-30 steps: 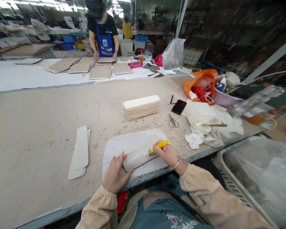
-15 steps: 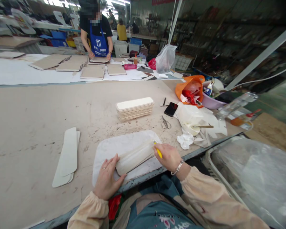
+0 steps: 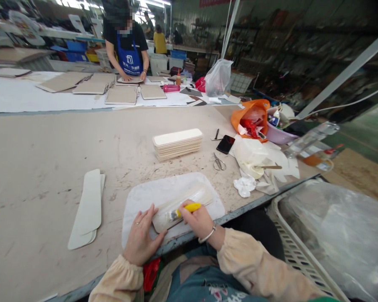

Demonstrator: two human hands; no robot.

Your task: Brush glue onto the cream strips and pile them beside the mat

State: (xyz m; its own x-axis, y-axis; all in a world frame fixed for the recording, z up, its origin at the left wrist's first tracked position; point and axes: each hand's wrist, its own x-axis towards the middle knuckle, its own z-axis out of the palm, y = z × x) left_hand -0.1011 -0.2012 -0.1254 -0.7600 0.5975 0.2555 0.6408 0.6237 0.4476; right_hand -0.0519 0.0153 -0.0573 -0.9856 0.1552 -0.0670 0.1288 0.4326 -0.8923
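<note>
A long rounded strip [image 3: 197, 195] lies at a slant on a white sheet [image 3: 141, 191] at the table's near edge. My left hand [image 3: 142, 237] rests at the strip's left end, fingers apart, thumb and fingertips touching its rim. My right hand [image 3: 197, 218] is closed round the yellow handle of a brush [image 3: 190, 207]. The brush's bristles touch the strip's left half. Beyond the sheet stands a neat stack of similar strips [image 3: 178, 144]. Several loose pale strips [image 3: 90, 205] overlap at the left.
Scissors [image 3: 219, 162], a phone [image 3: 226, 144] and crumpled white paper [image 3: 245, 185] lie to the right, near an orange bag [image 3: 250, 117]. A white plastic crate [image 3: 296, 251] stands at the table's right front. Across the table, a person [image 3: 126, 46] handles flat boards.
My right hand has moved left with the brush, from the strip's right end to its left half. My left hand stays in place.
</note>
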